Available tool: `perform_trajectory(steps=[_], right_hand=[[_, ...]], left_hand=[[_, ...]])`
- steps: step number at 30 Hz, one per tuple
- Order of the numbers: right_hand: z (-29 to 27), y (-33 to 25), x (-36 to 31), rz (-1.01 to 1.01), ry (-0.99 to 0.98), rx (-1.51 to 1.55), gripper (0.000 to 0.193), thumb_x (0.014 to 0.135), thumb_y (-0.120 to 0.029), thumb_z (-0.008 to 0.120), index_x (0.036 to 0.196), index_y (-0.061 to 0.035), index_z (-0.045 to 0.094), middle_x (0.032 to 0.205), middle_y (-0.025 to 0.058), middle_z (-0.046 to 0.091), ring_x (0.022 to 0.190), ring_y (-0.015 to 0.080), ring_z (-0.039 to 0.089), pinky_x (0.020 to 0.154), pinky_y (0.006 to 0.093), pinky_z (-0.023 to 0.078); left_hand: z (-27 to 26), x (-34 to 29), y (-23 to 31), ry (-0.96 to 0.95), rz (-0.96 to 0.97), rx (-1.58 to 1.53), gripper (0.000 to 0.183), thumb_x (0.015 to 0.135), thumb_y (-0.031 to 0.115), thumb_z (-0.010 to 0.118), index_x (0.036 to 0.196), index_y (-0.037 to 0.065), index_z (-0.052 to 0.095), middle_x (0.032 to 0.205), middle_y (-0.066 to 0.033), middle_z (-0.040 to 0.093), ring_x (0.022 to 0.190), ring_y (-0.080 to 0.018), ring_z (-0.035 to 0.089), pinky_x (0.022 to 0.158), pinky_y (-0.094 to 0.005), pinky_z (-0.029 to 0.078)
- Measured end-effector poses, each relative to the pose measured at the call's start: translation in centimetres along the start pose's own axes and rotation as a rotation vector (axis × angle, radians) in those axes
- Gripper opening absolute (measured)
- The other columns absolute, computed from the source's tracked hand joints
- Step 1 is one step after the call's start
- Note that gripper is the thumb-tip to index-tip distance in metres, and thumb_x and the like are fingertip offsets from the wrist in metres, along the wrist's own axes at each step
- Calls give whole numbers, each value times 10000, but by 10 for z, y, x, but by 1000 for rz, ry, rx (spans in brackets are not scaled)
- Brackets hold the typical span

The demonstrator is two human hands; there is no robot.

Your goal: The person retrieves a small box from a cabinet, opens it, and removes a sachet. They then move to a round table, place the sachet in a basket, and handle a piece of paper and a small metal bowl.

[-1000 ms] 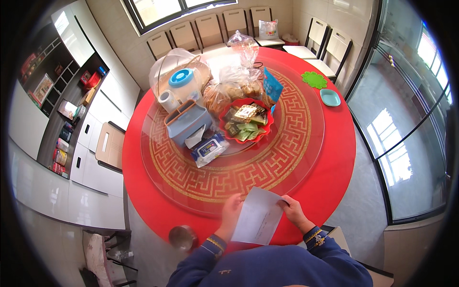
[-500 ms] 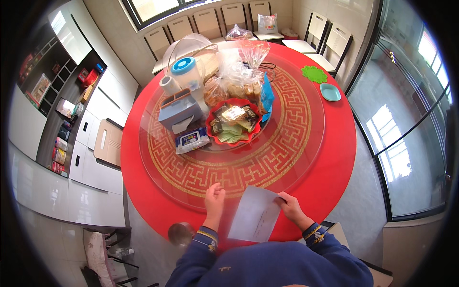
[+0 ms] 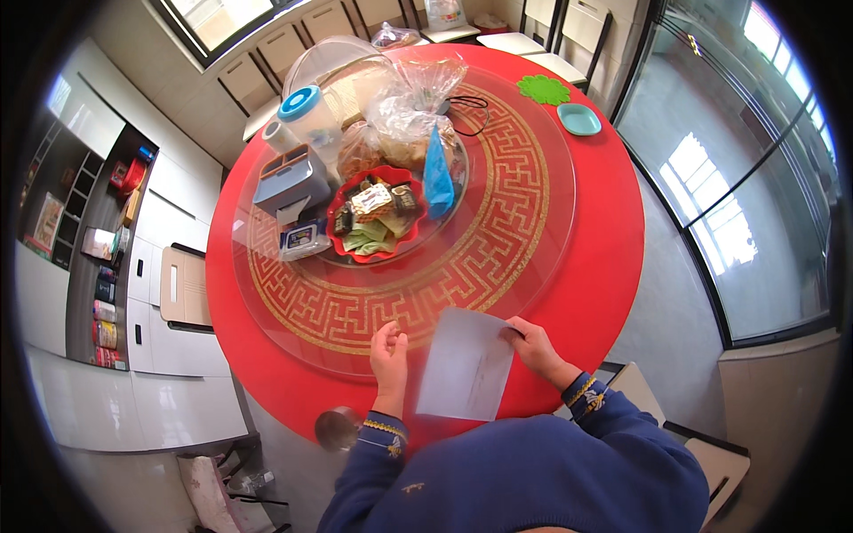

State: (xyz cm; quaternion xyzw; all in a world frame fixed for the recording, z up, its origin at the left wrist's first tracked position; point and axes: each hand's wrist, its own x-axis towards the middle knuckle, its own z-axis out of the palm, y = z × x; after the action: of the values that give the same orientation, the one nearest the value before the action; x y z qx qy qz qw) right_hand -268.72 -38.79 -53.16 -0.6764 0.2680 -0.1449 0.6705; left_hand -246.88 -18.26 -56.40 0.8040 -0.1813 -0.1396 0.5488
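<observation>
Your right hand (image 3: 536,349) pinches the far right corner of a pale sheet of paper (image 3: 466,364); your left hand (image 3: 389,354) rests loosely curled, holding nothing, just beside the sheet's left edge. The sheet lies between both hands, on the near rim of the red round table (image 3: 604,222). Judged light, thin and limp: it will sag if lifted by 1 corner, so take 2 opposite edges. Beyond your fingers sits the glass turntable (image 3: 524,178), bare nearby; the red snack dish (image 3: 378,213) stands well apart. The table edge runs close under your wrists.
</observation>
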Motion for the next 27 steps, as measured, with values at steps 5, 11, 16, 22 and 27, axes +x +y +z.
perform_trajectory(steps=[5,11,16,22,27], right_hand=[[-6,10,1,15,57,10,139,985,-99,551,1046,-2,629,894,27,638,872,109,578,804,264,477],[-10,8,4,3,139,64,168,992,-103,545,1079,14,629,915,35,646,911,99,579,845,261,473],[-22,22,10,37,280,161,198,997,-161,557,1069,5,637,885,-12,612,849,73,540,757,239,448],[-36,15,16,131,472,344,200,993,-194,575,1057,-18,647,858,-30,608,734,33,488,636,208,398],[-42,15,18,160,481,338,217,962,-142,577,1104,8,643,836,-19,605,667,48,490,600,215,403]], left_hand=[[2,-3,9,-24,-11,5,312,900,122,661,1193,22,620,1071,-66,614,888,-122,584,781,-258,498],[4,-7,8,-44,-45,-12,310,896,121,670,1187,22,627,1029,-38,598,839,-100,552,749,-238,489],[3,-6,7,-46,-77,-40,267,899,105,656,1156,35,642,920,3,588,786,-75,528,699,-224,466],[2,-7,8,-15,-106,45,250,905,95,650,1147,35,644,914,-1,595,779,-81,530,697,-232,465],[5,-7,10,-43,-94,14,260,900,89,639,1154,32,644,929,-19,609,795,-111,561,748,-265,487]])
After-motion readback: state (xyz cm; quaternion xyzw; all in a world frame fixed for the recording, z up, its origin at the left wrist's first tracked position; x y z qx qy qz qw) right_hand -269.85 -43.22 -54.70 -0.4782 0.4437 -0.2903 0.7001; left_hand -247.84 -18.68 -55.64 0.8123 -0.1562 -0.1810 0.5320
